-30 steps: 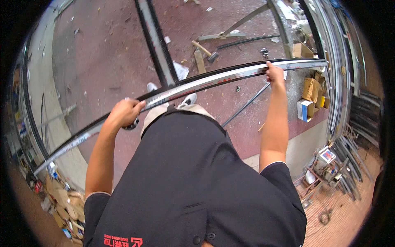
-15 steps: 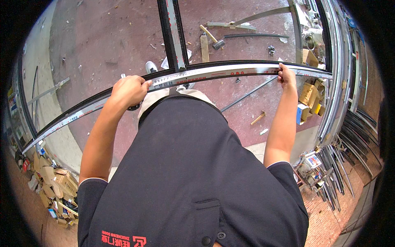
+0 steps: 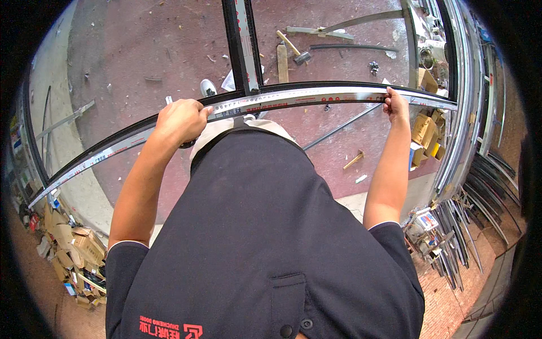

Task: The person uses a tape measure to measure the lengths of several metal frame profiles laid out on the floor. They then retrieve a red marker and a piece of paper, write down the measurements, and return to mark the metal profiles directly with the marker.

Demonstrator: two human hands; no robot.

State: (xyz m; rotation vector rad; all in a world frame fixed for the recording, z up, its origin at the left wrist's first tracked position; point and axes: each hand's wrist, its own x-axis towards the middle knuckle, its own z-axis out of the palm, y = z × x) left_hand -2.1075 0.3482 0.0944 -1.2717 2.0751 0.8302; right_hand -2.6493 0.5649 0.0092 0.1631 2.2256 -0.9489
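Observation:
I hold a long metal frame bar, dark on top with a silvery taped face, level in front of my waist. My left hand is closed over it left of centre. My right hand grips it near its right end. A second dark frame bar runs away from me and meets the held bar near its middle. My dark shirt fills the lower picture and hides my legs; one white shoe shows beyond the bar.
On the reddish floor lie a hammer, a small mallet, a wooden strip and thin rods. Cardboard boxes stand at right, metal profiles lie lower right, and cardboard scraps lie lower left.
The held bar has come nearer and more level across my front. Both hands kept their grip and moved with it. The perpendicular bar now stands closer to the middle.

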